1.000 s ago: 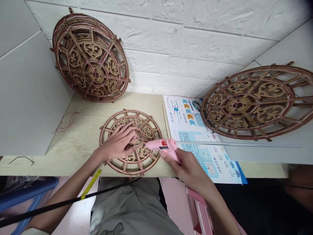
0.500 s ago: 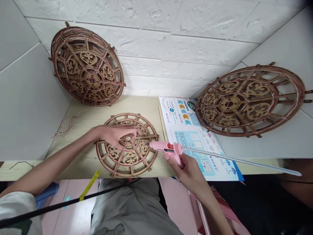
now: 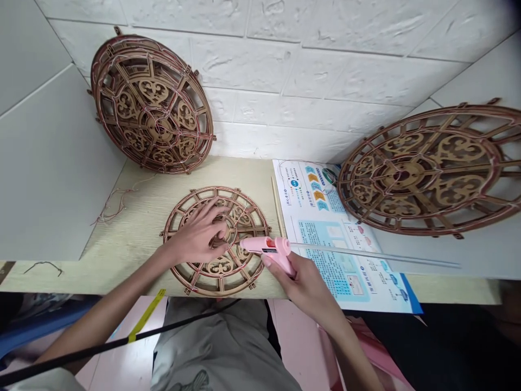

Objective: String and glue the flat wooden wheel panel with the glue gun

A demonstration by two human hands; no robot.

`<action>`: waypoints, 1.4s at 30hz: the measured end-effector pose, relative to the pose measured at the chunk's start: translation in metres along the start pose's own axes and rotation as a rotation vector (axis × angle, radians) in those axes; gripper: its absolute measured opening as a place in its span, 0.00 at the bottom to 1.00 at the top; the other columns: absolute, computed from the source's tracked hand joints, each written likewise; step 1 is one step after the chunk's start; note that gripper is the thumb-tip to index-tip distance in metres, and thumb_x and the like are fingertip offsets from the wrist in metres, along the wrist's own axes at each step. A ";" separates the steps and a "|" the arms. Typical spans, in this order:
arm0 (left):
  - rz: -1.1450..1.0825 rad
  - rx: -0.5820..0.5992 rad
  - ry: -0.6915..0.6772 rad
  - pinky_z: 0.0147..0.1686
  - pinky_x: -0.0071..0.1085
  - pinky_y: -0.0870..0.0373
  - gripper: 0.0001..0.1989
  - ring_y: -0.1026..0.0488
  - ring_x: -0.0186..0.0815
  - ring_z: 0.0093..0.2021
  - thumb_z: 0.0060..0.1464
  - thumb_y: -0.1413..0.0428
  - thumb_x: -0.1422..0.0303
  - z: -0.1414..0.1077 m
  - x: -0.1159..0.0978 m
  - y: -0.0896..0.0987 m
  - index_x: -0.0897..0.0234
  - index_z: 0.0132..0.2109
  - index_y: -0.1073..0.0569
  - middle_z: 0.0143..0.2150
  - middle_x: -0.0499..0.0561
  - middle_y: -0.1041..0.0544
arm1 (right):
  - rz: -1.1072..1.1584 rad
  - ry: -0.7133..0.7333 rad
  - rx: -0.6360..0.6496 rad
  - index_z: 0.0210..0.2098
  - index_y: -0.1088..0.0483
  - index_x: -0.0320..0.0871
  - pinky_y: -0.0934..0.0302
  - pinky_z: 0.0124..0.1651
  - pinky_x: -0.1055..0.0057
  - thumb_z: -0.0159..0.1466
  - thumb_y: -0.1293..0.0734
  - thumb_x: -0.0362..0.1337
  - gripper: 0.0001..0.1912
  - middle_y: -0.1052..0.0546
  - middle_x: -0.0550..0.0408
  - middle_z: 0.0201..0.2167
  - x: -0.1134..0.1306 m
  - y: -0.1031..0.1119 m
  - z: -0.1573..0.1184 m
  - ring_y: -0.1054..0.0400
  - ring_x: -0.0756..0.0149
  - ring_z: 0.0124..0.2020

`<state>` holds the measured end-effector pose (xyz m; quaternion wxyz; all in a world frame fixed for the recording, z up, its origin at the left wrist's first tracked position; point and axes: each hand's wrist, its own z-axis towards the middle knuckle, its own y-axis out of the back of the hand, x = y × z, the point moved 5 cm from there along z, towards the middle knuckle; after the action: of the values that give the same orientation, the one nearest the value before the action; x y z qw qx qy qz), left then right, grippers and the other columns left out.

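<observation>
A round openwork wooden wheel (image 3: 220, 267), with scrollwork panels and reddish wire along its rings, lies flat on the table. My left hand (image 3: 199, 233) rests over its left and middle part, fingers spread and bent, the thumb apart from the index finger near the hub. Whether a fingertip presses a wire is too small to tell. In my right hand (image 3: 311, 282) is a pink hot glue gun (image 3: 272, 251), its nozzle pointing left at the wheel, close to my left thumb. A long clear glue stick (image 3: 366, 252) sticks out from its back.
Several similar wheels (image 3: 157, 127) lean on the white brick-pattern wall (image 3: 252, 70) at left. More wheels (image 3: 402, 176) lean at right, above printed sheets (image 3: 321, 239). Loose wire (image 3: 116, 206) lies at the table's left. A black cord with a yellow tag (image 3: 148, 315) crosses before my lap.
The glue gun has moved left, bringing its nozzle closer to the hub. My left hand has turned, its fingers now reaching up over the wheel. The view has shifted slightly.
</observation>
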<state>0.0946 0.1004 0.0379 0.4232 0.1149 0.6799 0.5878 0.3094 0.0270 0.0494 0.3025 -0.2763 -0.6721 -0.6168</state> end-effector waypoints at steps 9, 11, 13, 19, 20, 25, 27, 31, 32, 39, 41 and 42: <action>0.037 0.038 0.046 0.67 0.60 0.46 0.08 0.54 0.55 0.74 0.58 0.42 0.63 0.003 0.003 -0.001 0.61 0.36 0.33 0.70 0.55 0.41 | -0.027 -0.006 0.052 0.25 0.38 0.45 0.53 0.22 0.71 0.68 0.40 0.56 0.24 0.37 0.60 0.16 -0.003 -0.008 0.004 0.42 0.68 0.17; 0.037 0.037 0.030 0.68 0.60 0.48 0.11 0.55 0.55 0.74 0.59 0.42 0.60 0.002 0.003 -0.001 0.61 0.37 0.33 0.70 0.56 0.41 | -0.033 0.008 0.050 0.25 0.38 0.45 0.53 0.22 0.71 0.68 0.40 0.56 0.24 0.36 0.60 0.16 -0.003 -0.009 0.004 0.41 0.67 0.17; 0.029 0.040 0.008 0.69 0.60 0.50 0.14 0.55 0.56 0.75 0.58 0.41 0.56 0.001 0.003 -0.001 0.61 0.37 0.33 0.70 0.57 0.41 | -0.038 0.012 0.047 0.24 0.39 0.46 0.53 0.22 0.71 0.68 0.40 0.56 0.24 0.36 0.60 0.15 -0.003 -0.008 0.005 0.40 0.66 0.17; -0.073 0.090 -0.009 0.70 0.62 0.56 0.10 0.55 0.55 0.75 0.61 0.43 0.58 -0.001 0.002 -0.001 0.60 0.39 0.27 0.74 0.53 0.45 | -0.035 0.001 0.052 0.22 0.42 0.47 0.52 0.21 0.70 0.67 0.41 0.57 0.25 0.33 0.58 0.16 -0.002 -0.007 0.006 0.38 0.65 0.18; -0.095 0.101 -0.016 0.70 0.63 0.56 0.09 0.55 0.55 0.75 0.62 0.43 0.60 -0.001 0.002 -0.001 0.60 0.39 0.26 0.74 0.52 0.45 | -0.039 -0.002 0.048 0.22 0.43 0.47 0.53 0.21 0.70 0.67 0.41 0.58 0.25 0.34 0.58 0.16 -0.002 -0.007 0.005 0.38 0.65 0.18; -0.178 0.134 -0.043 0.71 0.61 0.56 0.05 0.56 0.53 0.76 0.61 0.42 0.66 0.001 0.001 0.001 0.59 0.37 0.22 0.74 0.48 0.44 | -0.056 -0.010 0.033 0.22 0.43 0.48 0.53 0.22 0.70 0.67 0.41 0.57 0.25 0.34 0.58 0.15 -0.006 -0.009 0.004 0.39 0.66 0.18; -0.193 0.162 -0.041 0.71 0.61 0.55 0.07 0.56 0.53 0.76 0.62 0.42 0.65 0.002 0.003 0.001 0.60 0.37 0.22 0.74 0.49 0.43 | -0.053 -0.004 0.033 0.22 0.43 0.48 0.53 0.22 0.70 0.67 0.41 0.57 0.25 0.34 0.59 0.15 -0.007 -0.009 0.004 0.40 0.66 0.17; -0.212 0.204 -0.049 0.71 0.60 0.52 0.09 0.54 0.51 0.76 0.64 0.45 0.62 0.001 0.009 0.001 0.59 0.39 0.22 0.73 0.50 0.42 | -0.050 0.010 0.028 0.22 0.46 0.48 0.55 0.21 0.71 0.68 0.40 0.57 0.25 0.37 0.61 0.14 -0.007 -0.008 0.003 0.43 0.68 0.16; -0.218 0.203 -0.049 0.71 0.59 0.51 0.10 0.52 0.50 0.75 0.65 0.45 0.62 0.001 0.010 0.001 0.59 0.39 0.22 0.73 0.50 0.42 | -0.053 0.015 0.024 0.22 0.47 0.48 0.55 0.21 0.71 0.68 0.41 0.57 0.25 0.38 0.61 0.14 -0.007 -0.008 0.003 0.43 0.68 0.16; -0.208 0.174 -0.042 0.71 0.58 0.51 0.10 0.51 0.50 0.75 0.66 0.47 0.63 0.000 0.009 0.001 0.61 0.38 0.25 0.71 0.53 0.38 | -0.030 0.011 0.020 0.21 0.49 0.49 0.54 0.21 0.71 0.67 0.41 0.57 0.26 0.38 0.60 0.14 -0.003 -0.007 0.005 0.42 0.67 0.16; -0.185 0.151 -0.039 0.71 0.59 0.53 0.13 0.51 0.51 0.75 0.65 0.47 0.59 0.000 0.007 0.001 0.61 0.37 0.25 0.71 0.53 0.38 | -0.023 0.008 0.020 0.21 0.48 0.49 0.53 0.21 0.71 0.66 0.40 0.56 0.25 0.38 0.60 0.14 -0.003 -0.007 0.006 0.42 0.67 0.17; -0.174 0.137 -0.036 0.71 0.59 0.54 0.14 0.52 0.51 0.75 0.65 0.47 0.58 0.000 0.006 0.000 0.61 0.37 0.25 0.70 0.52 0.37 | -0.023 0.006 0.020 0.21 0.48 0.49 0.53 0.21 0.71 0.66 0.40 0.56 0.25 0.38 0.60 0.14 -0.003 -0.007 0.006 0.42 0.67 0.17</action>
<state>0.0907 0.1041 0.0357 0.4759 0.0947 0.7181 0.4989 0.3061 0.0321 0.0424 0.3000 -0.2637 -0.6805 -0.6143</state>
